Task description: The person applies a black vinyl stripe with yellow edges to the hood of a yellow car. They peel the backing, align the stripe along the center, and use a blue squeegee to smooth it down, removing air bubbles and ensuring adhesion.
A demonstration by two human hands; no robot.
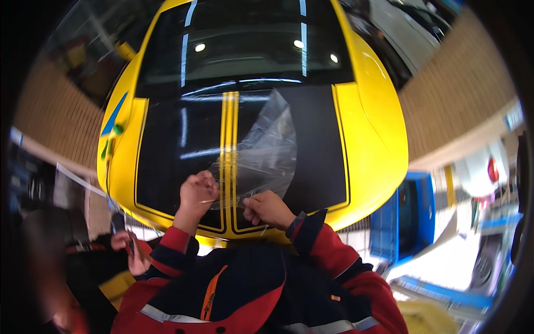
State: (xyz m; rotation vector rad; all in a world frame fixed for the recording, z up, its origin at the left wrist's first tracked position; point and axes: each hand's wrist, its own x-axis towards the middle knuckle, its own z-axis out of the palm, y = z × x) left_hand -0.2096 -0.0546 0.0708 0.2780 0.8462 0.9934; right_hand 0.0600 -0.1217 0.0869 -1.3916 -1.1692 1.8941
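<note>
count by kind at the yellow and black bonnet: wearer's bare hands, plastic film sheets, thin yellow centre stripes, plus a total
Wearer's bare hands: 2 (left hand, right hand)
Clear crumpled plastic film sheet: 1
Thin yellow centre stripes: 3
Total: 6

The car's body (pixel 381 128) was bright glossy yellow. Its hood (pixel 320 156) was mostly black, bordered by yellow with a thin black outline, and narrow yellow stripes (pixel 229 111) ran lengthwise near mid-frame. The clear film (pixel 278 133) was colourless, streaked with whitish glare. Above, the windshield (pixel 245 47) looked near-black with pale-blue bars of reflection. At left, a blue patch (pixel 114 116) marked the yellow, beside a green tool (pixel 116 131). At the bottom, the jacket (pixel 245 267) paired red with dark navy, with an orange zip (pixel 211 292) and silvery bands (pixel 169 318). Ribbed brown surfaces (pixel 461 78) flanked both sides; a vivid blue container (pixel 411 214) stood lower right.
</note>
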